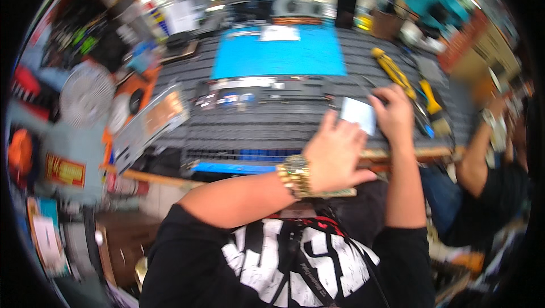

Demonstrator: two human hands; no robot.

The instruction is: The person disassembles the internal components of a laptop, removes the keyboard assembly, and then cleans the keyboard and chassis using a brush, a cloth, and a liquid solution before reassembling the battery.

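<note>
Left hand (335, 154) flat, thumb apart, fingers at pale card (356, 112) | right hand (397, 114) curled at its edge, grip blurred, can't tell | seemingly steadying it | next calls for light fingers

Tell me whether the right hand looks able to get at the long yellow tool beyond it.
Probably yes: the yellow tool lies just beyond the right hand, with nothing visible between them.

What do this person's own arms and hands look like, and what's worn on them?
Both the left hand and the right hand are ungloved. A chunky gold-coloured wristwatch circles the left wrist; nothing shows on the right wrist. The forearms are uncovered below the plain black short sleeves of a black shirt with large white print.
</note>
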